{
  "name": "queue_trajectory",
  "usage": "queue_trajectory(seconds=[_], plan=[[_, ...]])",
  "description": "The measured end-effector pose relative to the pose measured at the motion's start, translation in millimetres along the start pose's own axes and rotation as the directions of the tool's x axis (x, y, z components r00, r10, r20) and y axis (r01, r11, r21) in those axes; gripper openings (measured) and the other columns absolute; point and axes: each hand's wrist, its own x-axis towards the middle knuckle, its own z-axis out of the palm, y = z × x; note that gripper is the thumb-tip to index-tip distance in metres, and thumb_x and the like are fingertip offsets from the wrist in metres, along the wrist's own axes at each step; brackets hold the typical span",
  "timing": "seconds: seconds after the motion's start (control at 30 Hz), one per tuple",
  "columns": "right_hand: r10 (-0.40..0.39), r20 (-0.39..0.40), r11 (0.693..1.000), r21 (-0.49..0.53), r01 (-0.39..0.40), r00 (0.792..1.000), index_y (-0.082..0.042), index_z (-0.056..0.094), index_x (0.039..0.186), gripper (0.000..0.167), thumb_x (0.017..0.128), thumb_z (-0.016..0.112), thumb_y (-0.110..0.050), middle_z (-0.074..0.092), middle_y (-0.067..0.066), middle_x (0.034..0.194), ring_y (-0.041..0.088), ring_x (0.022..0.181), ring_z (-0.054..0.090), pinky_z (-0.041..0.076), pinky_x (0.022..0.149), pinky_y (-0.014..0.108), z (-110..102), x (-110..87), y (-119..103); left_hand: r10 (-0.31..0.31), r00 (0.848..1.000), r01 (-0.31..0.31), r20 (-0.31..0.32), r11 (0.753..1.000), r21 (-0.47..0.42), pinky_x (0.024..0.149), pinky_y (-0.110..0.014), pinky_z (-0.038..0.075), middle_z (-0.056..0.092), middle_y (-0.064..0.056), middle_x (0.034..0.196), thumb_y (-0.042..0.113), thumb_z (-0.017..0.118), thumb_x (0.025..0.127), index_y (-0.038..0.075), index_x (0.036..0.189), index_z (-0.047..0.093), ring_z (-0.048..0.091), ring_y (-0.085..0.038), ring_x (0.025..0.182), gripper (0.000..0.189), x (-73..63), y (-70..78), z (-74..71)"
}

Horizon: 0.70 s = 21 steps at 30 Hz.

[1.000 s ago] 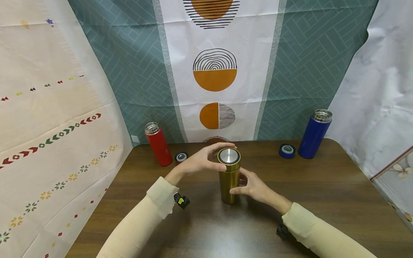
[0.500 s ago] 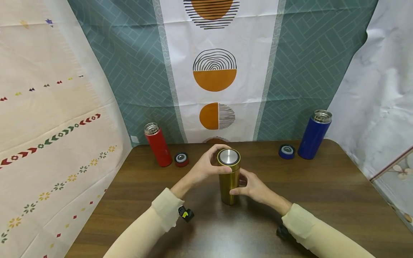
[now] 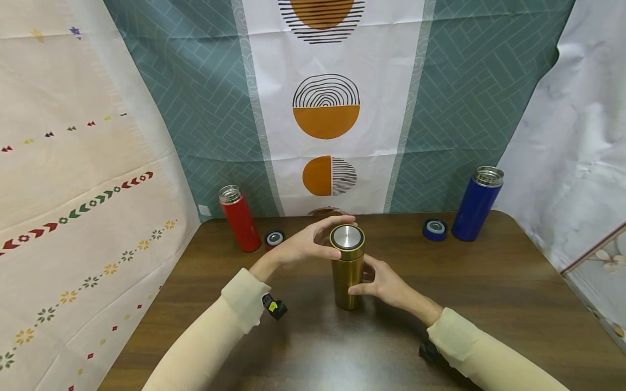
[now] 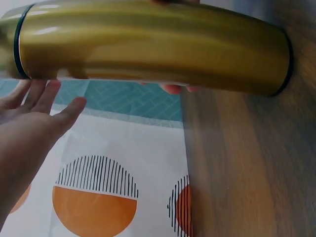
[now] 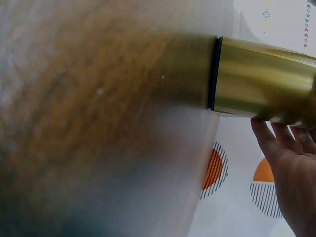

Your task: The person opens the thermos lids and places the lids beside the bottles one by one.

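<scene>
A gold vacuum flask (image 3: 346, 288) stands upright on the wooden table, its matching gold lid (image 3: 348, 237) with a silver disc on top. My left hand (image 3: 305, 241) is round the lid, thumb at the front and fingers reaching behind it. In the left wrist view several of the left hand's fingers (image 4: 49, 101) pass behind the flask near the lid seam; the thumb is hidden there. Lower down, my right hand (image 3: 388, 285) grips the flask's body from the right. The right wrist view has the right hand's fingers (image 5: 269, 140) against the body above the black base ring.
At the back left stands an uncapped red flask (image 3: 240, 222) beside its upturned red lid (image 3: 275, 239). Over at the back right are an uncapped blue flask (image 3: 477, 206) and its blue lid (image 3: 434, 229). Curtains hang behind the table (image 3: 391, 347) and along both sides.
Half a second ago the left hand had turned so its thumb lay farther right across the lid; now it is turned back, thumb left and fingertips right. Right hand and flask keep their place.
</scene>
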Motion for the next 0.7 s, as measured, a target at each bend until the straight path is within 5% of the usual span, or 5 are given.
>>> queue_trajectory(seconds=[0.3,0.57,0.7], plan=[[0.006,0.002,1.0,0.003,-0.006,1.0,-0.005,0.052,0.147,0.072,0.088,0.086,-0.028,0.063,0.013,0.14,0.038,0.13,0.06,0.047,0.108,0.059,-0.1,-0.2,0.2,-0.018,1.0,0.019,-0.014,0.999,0.028,0.117,-0.049,0.039,0.049,0.001,0.155,0.038,0.08,0.09,0.023,0.156,0.047,0.046,-0.025,0.141,0.075,-0.6,-2.5,0.4],[-0.003,-0.001,1.0,0.008,0.003,1.0,-0.005,0.051,0.148,0.072,0.089,0.085,-0.027,0.063,0.013,0.14,0.038,0.129,0.06,0.048,0.107,0.058,-0.1,-0.4,0.2,0.011,0.979,-0.016,-0.202,1.0,-0.022,0.112,-0.048,0.043,0.057,-0.006,0.144,0.031,0.083,0.089,0.018,0.148,0.054,0.053,-0.026,0.131,0.068,-3.5,-9.8,18.8],[-0.001,-0.003,1.0,0.01,0.001,1.0,-0.005,0.051,0.149,0.073,0.088,0.085,-0.027,0.063,0.013,0.14,0.038,0.129,0.06,0.048,0.107,0.058,0.0,-0.4,0.7,0.033,0.969,-0.051,-0.243,0.996,-0.067,0.11,-0.046,0.046,0.053,-0.008,0.146,0.033,0.085,0.088,0.016,0.151,0.048,0.055,-0.028,0.128,0.075,-4.2,-12.1,26.8]])
